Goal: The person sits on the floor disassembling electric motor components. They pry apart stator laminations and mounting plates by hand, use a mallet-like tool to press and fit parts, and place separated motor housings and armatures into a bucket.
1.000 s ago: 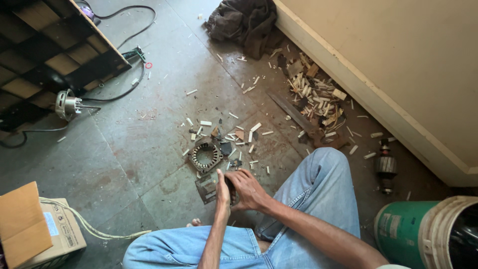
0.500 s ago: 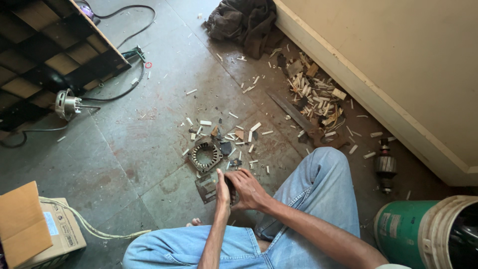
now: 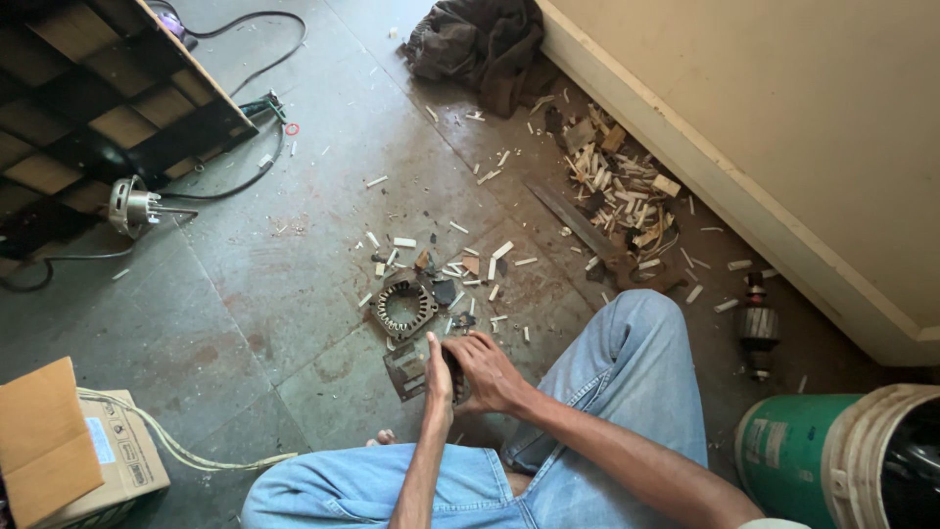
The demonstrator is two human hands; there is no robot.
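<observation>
Sitting on the grey floor [image 3: 245,294] in blue jeans [image 3: 627,372], a small dark part [image 3: 453,372] is held close between the knees. The left hand [image 3: 437,377] is closed against one side of the part, with the thumb up, and the right hand [image 3: 487,370] is wrapped over its other side, so both hands are shut on it. What kind of part it is cannot be told, because it is mostly hidden by the fingers. A flat metal plate [image 3: 403,367] is seen just under the hands, touching or almost touching them. For this work to be done well, the part should be gripped tight and kept low over the plate, so nothing is dropped. A little farther away, a round metal ring [image 3: 403,306] is lying among small white bits [image 3: 460,260]. Far off, a pile of scraps [image 3: 627,191] is heaped by the wall [image 3: 783,118], and a dark cloth [image 3: 480,44] is lying beyond it.
</observation>
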